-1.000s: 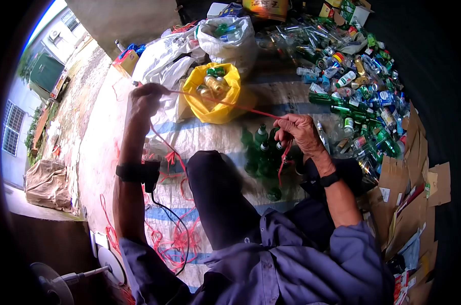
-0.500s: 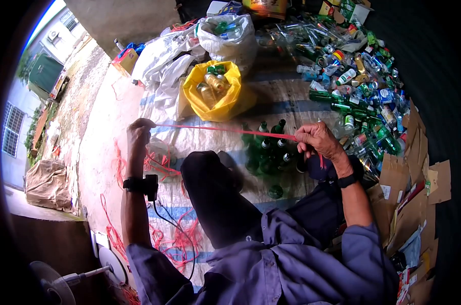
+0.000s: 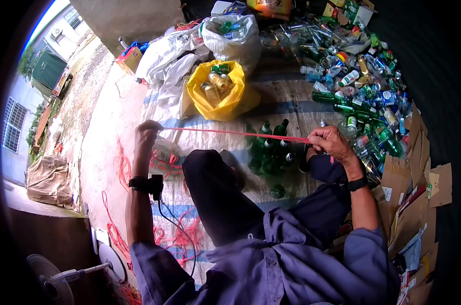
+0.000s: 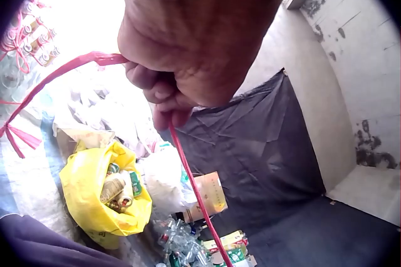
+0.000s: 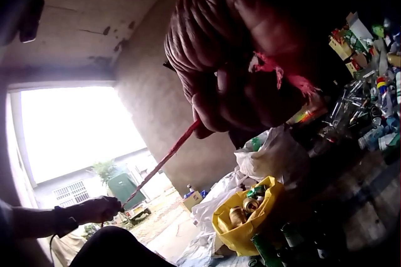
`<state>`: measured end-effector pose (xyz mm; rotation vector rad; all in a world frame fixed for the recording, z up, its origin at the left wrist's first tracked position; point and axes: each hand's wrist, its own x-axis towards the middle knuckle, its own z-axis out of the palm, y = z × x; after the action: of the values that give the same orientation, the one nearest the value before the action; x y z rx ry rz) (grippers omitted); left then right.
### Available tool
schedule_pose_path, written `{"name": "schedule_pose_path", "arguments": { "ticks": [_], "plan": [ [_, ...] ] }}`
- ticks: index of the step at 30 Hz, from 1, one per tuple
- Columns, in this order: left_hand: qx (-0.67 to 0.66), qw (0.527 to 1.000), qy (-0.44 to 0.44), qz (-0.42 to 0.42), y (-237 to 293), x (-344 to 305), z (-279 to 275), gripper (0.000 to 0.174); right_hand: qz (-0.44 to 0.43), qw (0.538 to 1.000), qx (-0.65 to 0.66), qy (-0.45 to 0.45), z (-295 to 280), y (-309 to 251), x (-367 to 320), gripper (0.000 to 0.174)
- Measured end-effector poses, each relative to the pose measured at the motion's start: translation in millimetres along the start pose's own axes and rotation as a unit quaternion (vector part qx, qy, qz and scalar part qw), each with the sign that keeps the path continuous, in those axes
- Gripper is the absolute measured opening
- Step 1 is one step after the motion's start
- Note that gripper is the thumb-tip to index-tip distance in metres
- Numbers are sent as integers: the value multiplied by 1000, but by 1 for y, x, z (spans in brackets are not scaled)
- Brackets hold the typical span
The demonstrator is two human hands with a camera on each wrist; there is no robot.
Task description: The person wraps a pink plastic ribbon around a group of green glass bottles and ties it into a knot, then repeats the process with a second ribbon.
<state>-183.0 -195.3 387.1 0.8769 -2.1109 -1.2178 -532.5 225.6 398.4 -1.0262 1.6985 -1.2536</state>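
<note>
A red plastic string (image 3: 230, 132) runs straight and nearly level between my two hands, above the raised knee. My left hand (image 3: 148, 133) pinches its left end, and in the left wrist view a length of the string (image 4: 69, 65) trails from the other side of that fist. With curled fingers my right hand (image 3: 332, 142) grips the other end; in the right wrist view a frayed tip (image 5: 301, 84) sticks out of the fist. Several green glass bottles (image 3: 268, 155) stand together on the sheet below the string, nearer the right hand.
A yellow bag (image 3: 225, 113) of cans stands ahead, with a white sack (image 3: 243, 51) of bottles behind it. Loose bottles and cans (image 3: 362, 96) heap up at the right, beside flattened cardboard (image 3: 398, 183). Tangled red string (image 3: 182, 239) and a fan (image 3: 50, 282) lie at the left.
My left hand has come down from beside the yellow bag, and my right hand has moved right and slightly down. The string between them went from slanting to nearly level and taut.
</note>
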Motion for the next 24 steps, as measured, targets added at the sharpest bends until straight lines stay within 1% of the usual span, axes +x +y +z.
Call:
{"name": "schedule_pose_path", "arguments": {
  "ticks": [2,4,7,9,11,13,14,17,18,19,20,21,22,23,24],
  "plan": [
    [10,1000,-2,1,3,-1,1,15,1,1000,-4,2,-3,-1,-4,22],
    [49,998,5,33,4,0,1,15,2,1000,-7,4,-7,2,-6,23],
    [72,997,16,27,1,1,4,16,-18,1000,-9,0,-13,8,-7,23],
    [74,997,16,29,-7,3,5,17,7,1000,-1,4,-15,8,-10,22],
    [74,997,12,32,-15,4,6,17,8,1000,-6,-3,-17,9,-12,21],
    [86,994,12,-63,-17,4,7,18,11,1000,-10,-11,-18,9,-14,20],
    [83,996,19,-27,-27,5,9,20,12,1000,-14,-15,-18,10,-15,20],
    [73,997,8,-11,-42,8,9,21,24,999,-28,-22,-21,9,-16,19],
    [73,997,8,-12,-41,8,10,21,33,998,-38,-25,-21,9,-16,19],
    [67,997,3,-34,-40,9,13,22,34,998,-38,-25,-21,10,-15,19],
    [60,997,-2,-56,-39,10,15,22,21,999,-25,-18,-20,10,-14,19],
    [60,997,-1,-57,-46,14,16,22,7,1000,-12,-12,-19,9,-12,19],
    [182,981,7,63,-57,21,18,22,7,1000,-12,-13,-17,4,-11,19],
    [298,937,14,181,-68,25,18,22,20,999,-28,-4,-14,-4,-10,20],
    [230,967,13,113,-32,15,28,22,32,999,-43,6,-9,-11,-7,21]
  ]
}}
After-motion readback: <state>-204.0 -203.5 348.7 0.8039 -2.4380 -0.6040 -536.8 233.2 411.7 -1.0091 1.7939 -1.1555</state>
